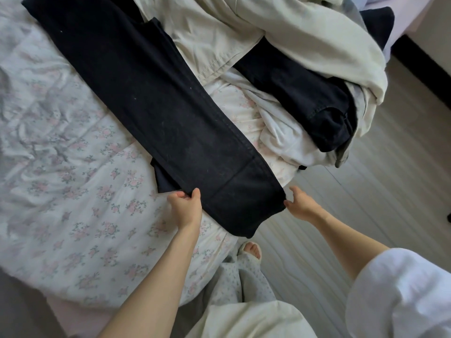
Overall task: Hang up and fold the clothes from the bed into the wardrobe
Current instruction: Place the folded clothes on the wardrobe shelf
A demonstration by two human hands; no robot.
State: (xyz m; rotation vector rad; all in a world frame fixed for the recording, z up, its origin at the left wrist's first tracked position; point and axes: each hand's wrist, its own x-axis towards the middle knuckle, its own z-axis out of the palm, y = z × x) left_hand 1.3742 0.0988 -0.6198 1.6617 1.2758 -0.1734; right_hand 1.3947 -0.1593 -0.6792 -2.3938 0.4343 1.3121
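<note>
We saw the black trousers [151, 98] stretching away from both hands across the bed [61, 167]. The left hand [184, 203] and the right hand [299, 202] each pinched one hem corner, equally near.

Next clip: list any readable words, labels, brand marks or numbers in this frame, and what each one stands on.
None: no text, label, brand or number shows on the dark trousers, the cream garment, the floral bedsheet or the floor.

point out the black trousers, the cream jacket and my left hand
black trousers [151, 101]: head view, middle of the leg
cream jacket [305, 37]: head view, its sleeve
left hand [184, 203]: head view, back of the hand
</note>
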